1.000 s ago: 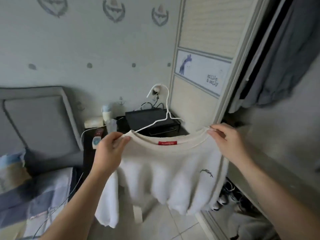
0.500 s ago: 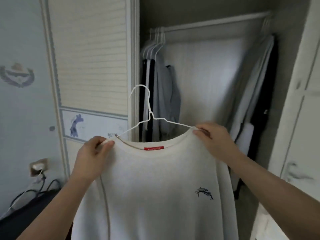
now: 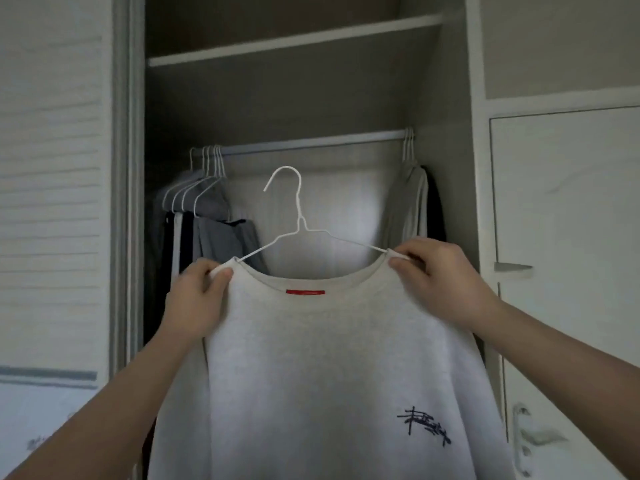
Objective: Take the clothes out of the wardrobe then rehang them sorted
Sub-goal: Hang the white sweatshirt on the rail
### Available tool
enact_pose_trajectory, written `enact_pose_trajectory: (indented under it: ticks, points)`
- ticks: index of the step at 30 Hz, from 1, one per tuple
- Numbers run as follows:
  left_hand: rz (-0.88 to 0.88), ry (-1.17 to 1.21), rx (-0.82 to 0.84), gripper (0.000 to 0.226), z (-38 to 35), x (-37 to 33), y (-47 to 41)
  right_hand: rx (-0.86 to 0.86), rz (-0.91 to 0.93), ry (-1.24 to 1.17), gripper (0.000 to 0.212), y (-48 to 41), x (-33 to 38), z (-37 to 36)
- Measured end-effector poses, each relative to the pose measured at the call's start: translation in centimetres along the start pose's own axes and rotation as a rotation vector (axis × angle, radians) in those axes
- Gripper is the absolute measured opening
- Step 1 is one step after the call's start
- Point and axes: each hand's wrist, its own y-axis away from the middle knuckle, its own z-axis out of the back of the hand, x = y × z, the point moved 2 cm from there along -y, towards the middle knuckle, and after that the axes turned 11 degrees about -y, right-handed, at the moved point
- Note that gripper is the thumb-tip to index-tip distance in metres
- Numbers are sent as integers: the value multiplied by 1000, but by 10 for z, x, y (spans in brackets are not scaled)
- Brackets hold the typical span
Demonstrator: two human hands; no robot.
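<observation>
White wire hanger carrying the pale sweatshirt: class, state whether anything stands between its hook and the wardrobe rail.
Nothing visible does. The white wire hanger sits below a bare middle stretch of the metal wardrobe rail; hung clothes crowd only both ends.

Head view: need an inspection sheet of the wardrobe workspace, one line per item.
Surface: wardrobe rail, hangers at both ends; shelf above.
Job's things: white sweatshirt on a white wire hanger, hook below the rail, not hooked on; grey and dark clothes hang left, pale and dark clothes right.
Clutter: nothing seen.
Grippers: left hand and right hand each pinch a shoulder of the sweatshirt.
Cables: nothing seen.
Surroundings: slatted door left, white cabinet door right.
</observation>
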Motion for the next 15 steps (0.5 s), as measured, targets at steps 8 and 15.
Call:
enact_pose_trajectory:
  ticks: [8, 15]
  points:
    - [-33, -43, -13, 31, -86, -37, -112, -40, -56, 158, 16, -61, -8, 26]
    - [-40, 149, -37, 17, -158, -66, -193, -58, -98, 309, 18, -114, -3, 24]
